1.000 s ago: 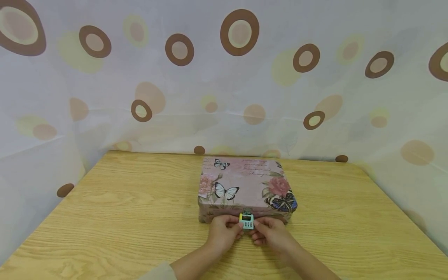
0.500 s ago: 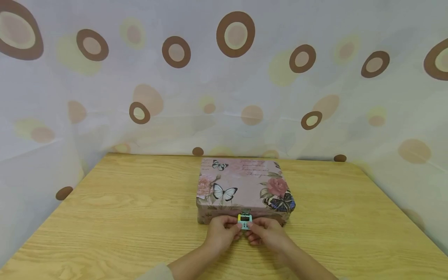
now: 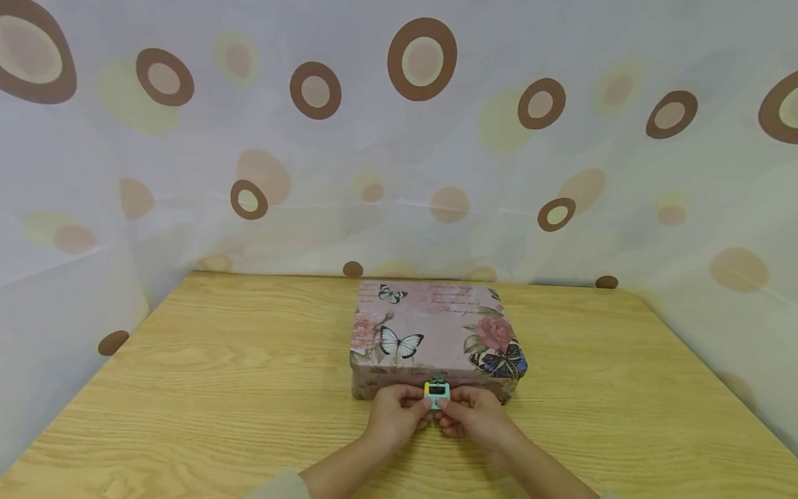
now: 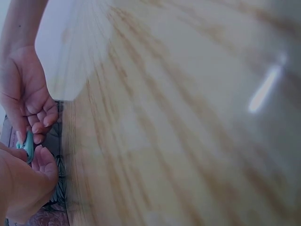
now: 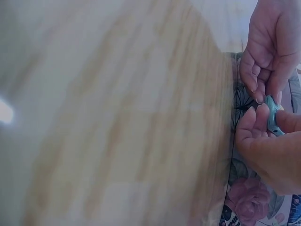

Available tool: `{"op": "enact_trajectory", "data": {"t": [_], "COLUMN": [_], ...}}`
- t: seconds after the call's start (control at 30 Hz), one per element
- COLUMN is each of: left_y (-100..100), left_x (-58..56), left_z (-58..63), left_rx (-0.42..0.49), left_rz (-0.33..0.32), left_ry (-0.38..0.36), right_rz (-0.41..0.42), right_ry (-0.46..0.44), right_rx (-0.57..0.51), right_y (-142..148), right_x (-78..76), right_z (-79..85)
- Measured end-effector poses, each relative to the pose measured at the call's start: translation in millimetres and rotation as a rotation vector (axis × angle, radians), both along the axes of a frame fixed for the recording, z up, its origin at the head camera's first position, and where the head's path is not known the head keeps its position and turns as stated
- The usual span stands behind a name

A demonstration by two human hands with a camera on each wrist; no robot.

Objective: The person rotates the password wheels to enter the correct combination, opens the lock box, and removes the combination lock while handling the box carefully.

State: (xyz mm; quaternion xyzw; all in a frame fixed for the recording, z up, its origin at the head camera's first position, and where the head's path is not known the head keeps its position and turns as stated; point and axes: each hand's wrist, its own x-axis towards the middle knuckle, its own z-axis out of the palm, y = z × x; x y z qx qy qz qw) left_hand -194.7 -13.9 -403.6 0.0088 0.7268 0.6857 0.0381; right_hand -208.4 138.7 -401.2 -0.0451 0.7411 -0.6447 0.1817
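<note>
A small turquoise combination padlock (image 3: 437, 396) with a yellow corner hangs at the metal clasp (image 3: 439, 378) on the front of a pink box (image 3: 436, 326) printed with butterflies and roses. My left hand (image 3: 394, 414) pinches the padlock's left side between thumb and fingers. From the right, my right hand (image 3: 479, 414) pinches it too, its thumb lying over the number dials and covering part of them. Both wrist views show the padlock (image 5: 272, 115) edge-on between the fingertips. The box lid is down.
The box stands on a light wood-grain table (image 3: 249, 360), toward its back edge. Behind and along both sides hangs a pale curtain (image 3: 374, 152) with brown and yellow circles.
My right thumb has moved left from the padlock's edge onto its dials. The left hand keeps its pinch, and the box stays in place; the head view has shifted slightly.
</note>
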Motion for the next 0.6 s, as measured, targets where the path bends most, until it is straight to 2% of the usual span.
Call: {"op": "enact_trajectory", "data": {"t": [0.33,0.6], "left_y": [-0.5,-0.4], "left_x": [-0.2,-0.5], "left_z": [-0.3,-2.0], "left_rx": [0.013,0.011], "left_rz": [-0.001,0.004], "left_ry": [0.009,0.015], "right_rz": [-0.002,-0.002], "right_ry": [-0.044,-0.044], "right_rx": [0.033,0.031], "right_y": [1.6,2.9], "right_x": [4.1,5.3], "right_z": [10.7,10.6]}}
